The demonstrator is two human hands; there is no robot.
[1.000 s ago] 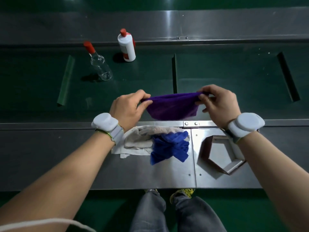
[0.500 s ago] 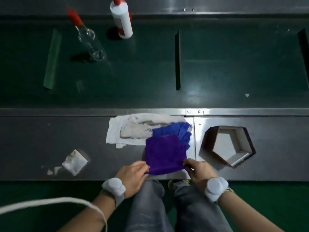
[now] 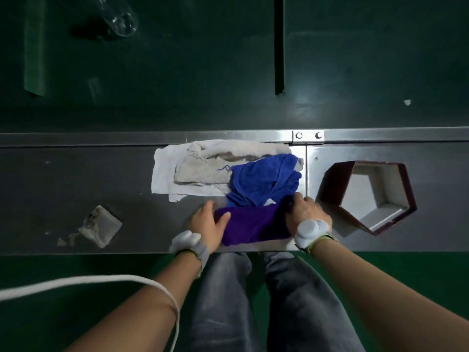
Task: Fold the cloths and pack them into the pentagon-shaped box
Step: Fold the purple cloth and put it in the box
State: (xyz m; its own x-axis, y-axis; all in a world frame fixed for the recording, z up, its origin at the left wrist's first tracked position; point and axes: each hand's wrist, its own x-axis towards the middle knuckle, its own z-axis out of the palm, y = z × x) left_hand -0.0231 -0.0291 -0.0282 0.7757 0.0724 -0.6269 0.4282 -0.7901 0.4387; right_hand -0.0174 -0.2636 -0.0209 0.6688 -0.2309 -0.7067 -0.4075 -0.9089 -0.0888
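Note:
A purple cloth [image 3: 253, 224] lies folded into a short band on the steel bench near its front edge. My left hand [image 3: 209, 222] grips its left end, thumb over the fabric. My right hand [image 3: 305, 214] holds its right end, where the cloth bunches up. Just behind it a crumpled blue cloth [image 3: 264, 181] rests partly on a spread white cloth [image 3: 193, 171]. The pentagon-shaped box [image 3: 332, 184], dark red outside and white inside, stands open with nothing in it to the right of my right hand.
A small dirty folded rag [image 3: 100, 226] lies on the bench at the left. A clear bottle [image 3: 121, 21] lies on the green belt behind, at the top left. A white cable [image 3: 88, 280] crosses my left forearm. My legs are below the bench edge.
The purple cloth came down from mid-air onto the bench as a flat square; now it is folded narrower. Both hands moved from its near corners to its two ends.

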